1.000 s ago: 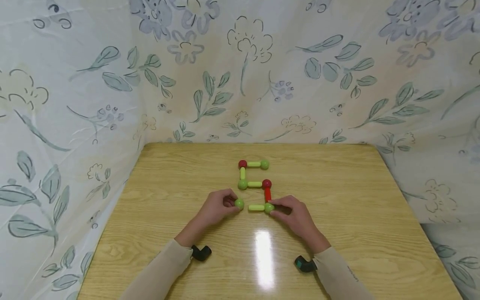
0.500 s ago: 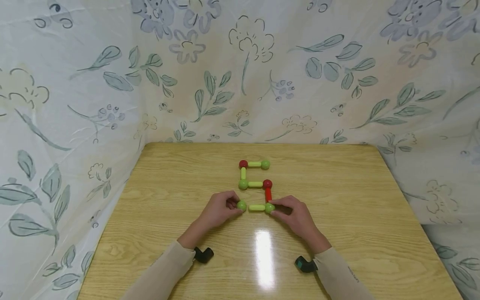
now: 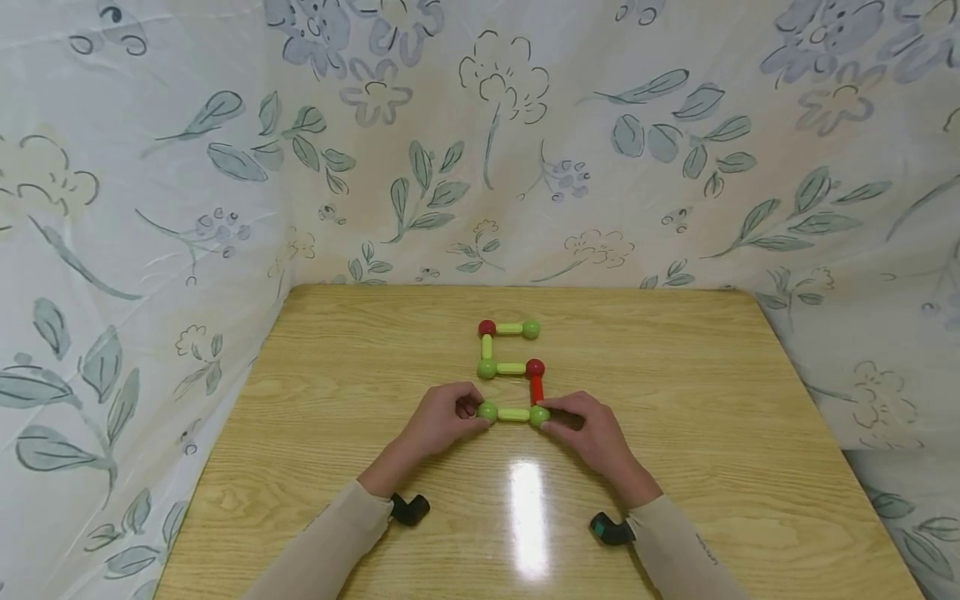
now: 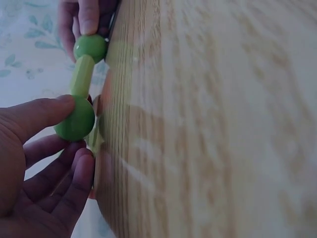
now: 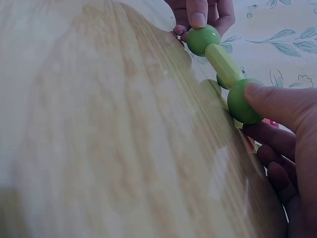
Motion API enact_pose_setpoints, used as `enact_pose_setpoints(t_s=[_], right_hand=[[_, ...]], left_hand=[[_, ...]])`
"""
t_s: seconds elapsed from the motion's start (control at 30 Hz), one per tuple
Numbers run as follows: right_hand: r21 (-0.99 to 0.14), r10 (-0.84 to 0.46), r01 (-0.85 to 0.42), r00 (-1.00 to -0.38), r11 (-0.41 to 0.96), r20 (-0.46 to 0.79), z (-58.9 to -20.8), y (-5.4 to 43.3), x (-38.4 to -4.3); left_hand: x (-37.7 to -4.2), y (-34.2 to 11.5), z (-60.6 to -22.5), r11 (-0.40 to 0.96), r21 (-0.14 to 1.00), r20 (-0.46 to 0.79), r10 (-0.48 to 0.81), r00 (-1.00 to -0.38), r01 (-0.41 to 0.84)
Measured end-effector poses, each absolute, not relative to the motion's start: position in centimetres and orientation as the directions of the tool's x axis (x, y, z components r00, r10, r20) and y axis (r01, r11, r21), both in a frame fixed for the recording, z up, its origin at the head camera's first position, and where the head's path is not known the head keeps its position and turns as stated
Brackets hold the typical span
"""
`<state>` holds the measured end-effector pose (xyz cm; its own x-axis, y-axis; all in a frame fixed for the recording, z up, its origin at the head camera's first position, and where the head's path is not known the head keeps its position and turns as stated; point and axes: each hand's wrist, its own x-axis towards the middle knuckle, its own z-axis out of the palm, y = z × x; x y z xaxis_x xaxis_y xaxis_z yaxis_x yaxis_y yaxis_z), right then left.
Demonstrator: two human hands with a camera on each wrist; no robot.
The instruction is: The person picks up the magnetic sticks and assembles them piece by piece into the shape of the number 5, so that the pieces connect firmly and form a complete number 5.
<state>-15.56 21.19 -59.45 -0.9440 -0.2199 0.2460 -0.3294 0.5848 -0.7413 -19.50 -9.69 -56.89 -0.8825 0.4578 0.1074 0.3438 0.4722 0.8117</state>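
Observation:
My left hand (image 3: 447,417) pinches a green ball (image 4: 75,119) between thumb and fingers, against the left end of a yellow-green rod (image 3: 513,415). At that rod's right end, my right hand (image 3: 588,427) pinches another green ball (image 5: 244,102). From this ball a red rod (image 3: 536,389) runs back to a red ball (image 3: 535,367). A second yellow-green rod (image 3: 511,368) joins that red ball to a green ball (image 3: 487,368) on the left. Beyond it, another rod (image 3: 487,347) leads to a far red ball (image 3: 487,329), then a rod (image 3: 509,329) to a green ball (image 3: 531,329).
The pieces lie flat on a wooden table (image 3: 675,375). Behind and beside it hangs a floral cloth (image 3: 480,150). A black wrist device (image 3: 410,509) sits by the left sleeve, and another black device (image 3: 611,529) by the right sleeve.
My left hand has moved slightly right with its green ball, closing the gap to the rod's left end; the ball now meets the rod. The right hand has stayed on its ball.

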Motion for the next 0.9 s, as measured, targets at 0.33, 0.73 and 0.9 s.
enact_pose_setpoints(t_s=[0.33,0.73,0.9], right_hand=[[-0.735,-0.222,-0.339,-0.941,0.588,0.256,-59.30,21.05,-15.42],[-0.759,-0.222,-0.335,-0.942,0.557,0.253,-59.55,21.13,-15.45],[-0.802,-0.206,-0.324,-0.945,0.502,0.253,-59.74,21.22,-15.52]], left_hand=[[-19.32,-9.87,-56.65,0.474,0.811,0.103,0.463,-0.880,0.344],[-19.30,-10.15,-56.76,0.449,0.831,0.102,0.457,-0.884,0.328],[-19.08,-10.47,-56.59,0.464,0.820,0.119,0.432,-0.894,0.334]])
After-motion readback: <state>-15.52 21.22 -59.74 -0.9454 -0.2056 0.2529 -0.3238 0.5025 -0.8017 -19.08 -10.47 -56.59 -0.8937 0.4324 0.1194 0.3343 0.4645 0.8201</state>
